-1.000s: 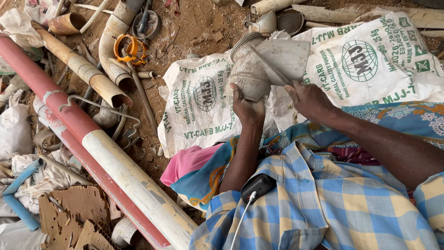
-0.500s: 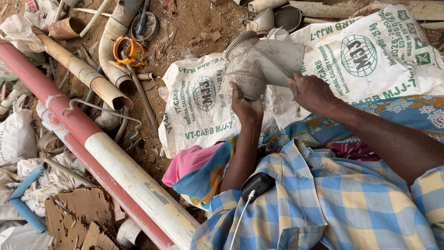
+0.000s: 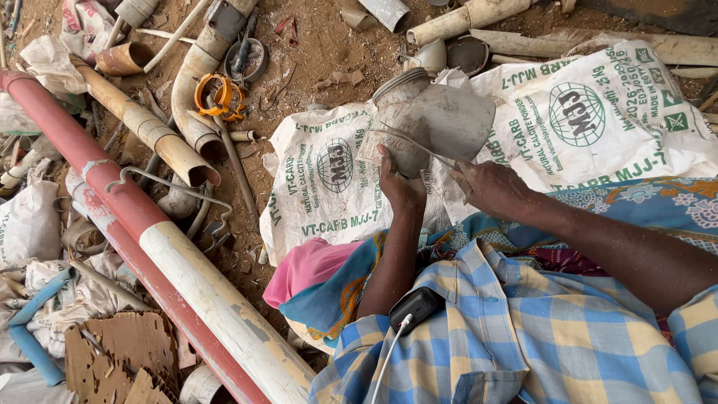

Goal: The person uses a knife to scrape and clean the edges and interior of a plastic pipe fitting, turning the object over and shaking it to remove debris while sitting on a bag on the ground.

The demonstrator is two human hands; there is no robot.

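Observation:
My left hand [image 3: 399, 183] grips the lower end of a dusty grey pipe fitting [image 3: 437, 120] and holds it up over two white woven sacks [image 3: 321, 179]. My right hand [image 3: 490, 187] is closed on the handle of a thin blade [image 3: 415, 146] whose tip rests against the fitting's side. The fitting has a ridged collar at its upper left end. My checked blue shirt [image 3: 523, 337] and a small black device [image 3: 415, 308] with a white cable fill the lower right.
A long red and white pipe [image 3: 161, 247] runs diagonally at left. Tan pipe offcuts [image 3: 146, 127], an orange ring clamp [image 3: 221, 93], torn cardboard [image 3: 120, 352], a blue pipe [image 3: 30, 337] and scrap fittings lie on the dirt. Pink and blue cloth [image 3: 321, 273] covers my lap.
The view has shifted slightly, so the fitting and both hands sit a little lower in the frame. The blade stays against the fitting and both grips are unchanged.

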